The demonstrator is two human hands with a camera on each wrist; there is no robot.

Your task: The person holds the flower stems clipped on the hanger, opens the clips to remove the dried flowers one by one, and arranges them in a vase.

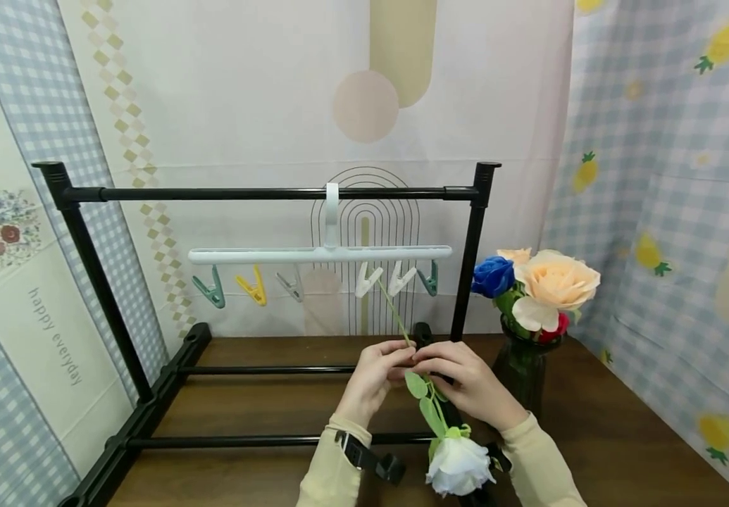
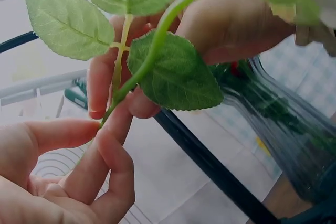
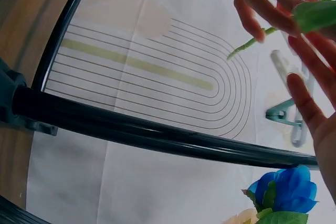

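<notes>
A white artificial rose (image 1: 459, 465) hangs bloom-down toward the viewer, its green stem slanting up and away. My left hand (image 1: 373, 377) pinches the stem between thumb and forefinger, plain in the left wrist view. Lower on the stem, beside the leaves (image 2: 176, 74), my right hand (image 1: 465, 380) holds it with its fingers about it; the leaves partly hide that grip. The bare stem end (image 3: 236, 52) sticks out past the left fingers. In the head view it overlaps a white clip (image 1: 366, 282) on the pale hanger (image 1: 263, 255), but the right wrist view shows it free.
The hanger hooks over the top bar (image 1: 212, 193) of a black rack, with several coloured clips below it, such as a yellow clip (image 1: 253, 287). Right of the rack, a dark glass vase (image 1: 519, 373) holds blue, peach and red flowers. Patterned cloths surround the wooden table (image 1: 263, 408).
</notes>
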